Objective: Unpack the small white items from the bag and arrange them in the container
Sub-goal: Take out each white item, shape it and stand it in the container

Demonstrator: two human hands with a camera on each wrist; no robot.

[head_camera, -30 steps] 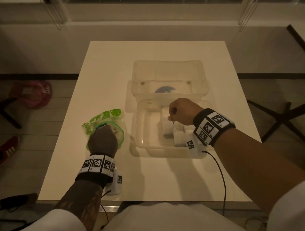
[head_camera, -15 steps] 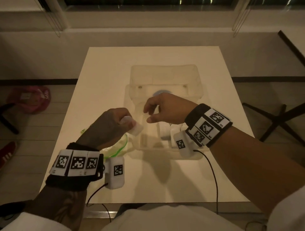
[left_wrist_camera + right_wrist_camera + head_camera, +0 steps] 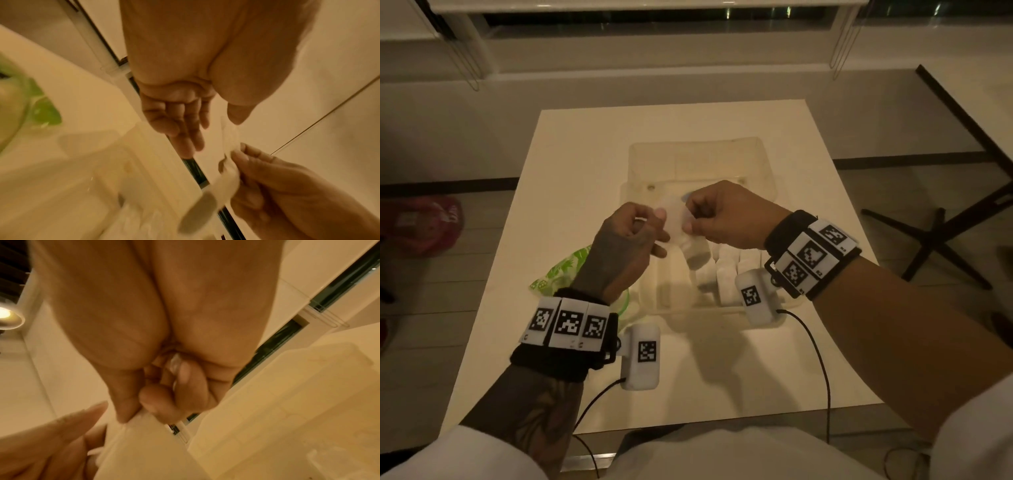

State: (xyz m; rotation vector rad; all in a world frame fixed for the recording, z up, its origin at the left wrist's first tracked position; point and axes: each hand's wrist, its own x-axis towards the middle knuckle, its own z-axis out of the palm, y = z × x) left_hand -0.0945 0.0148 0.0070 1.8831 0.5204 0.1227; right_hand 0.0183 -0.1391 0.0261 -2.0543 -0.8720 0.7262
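Observation:
Above the clear container (image 3: 681, 310), both hands meet around one small white item (image 3: 674, 222). My right hand (image 3: 690, 219) pinches its right edge between thumb and forefinger. In the right wrist view, that hand (image 3: 139, 408) grips the top of the item (image 3: 144, 443). My left hand (image 3: 659, 233) has its fingers straightened, with one fingertip touching the item's left edge. In the left wrist view, that hand (image 3: 213, 129) shows a gap between its fingers and the item (image 3: 230, 139). Several white items (image 3: 726, 274) stand in the container's right half. The green-printed bag (image 3: 558, 274) lies under my left wrist.
A second clear tub (image 3: 698, 157) sits just behind the container. Cables (image 3: 822, 359) trail from both wrist units across the table's near side. On the floor are a red bag (image 3: 417, 222) at left and a black chair base (image 3: 945, 240) at right.
My left hand lifted a white item out of the bag and carried it right. My right hand rose from the container and took hold of it. The left fingers loosened.

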